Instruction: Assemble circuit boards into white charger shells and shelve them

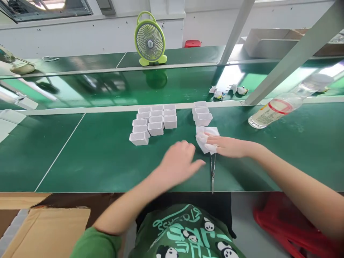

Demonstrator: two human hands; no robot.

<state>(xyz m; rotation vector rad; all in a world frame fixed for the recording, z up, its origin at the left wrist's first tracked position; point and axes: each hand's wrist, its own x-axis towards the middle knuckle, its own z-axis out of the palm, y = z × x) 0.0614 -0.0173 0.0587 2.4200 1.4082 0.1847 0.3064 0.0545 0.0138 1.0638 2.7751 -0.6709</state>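
Note:
My right hand (224,145), with white coverings on its fingertips, lies flat on a crumpled white cloth or tissue (201,141), fingers stretched out. A pair of metal tweezers (213,172) sticks out from under the cloth's near edge, pointing toward me. Left of them, my left hand (179,161) hovers over the table, slightly blurred. Its thumb stands apart from the loosely curled fingers, and nothing shows in it. Just beyond the cloth stands a short row of small white plastic boxes (203,119). Several more white boxes (139,139) stand in rows to the left.
The green table (102,154) runs across the view, with a raised shelf behind it. A clear bottle (274,111) stands at the right, near a slanted white post (290,53). Small parts (219,95) lie beyond the rail. A green fan (149,39) stands on the shelf.

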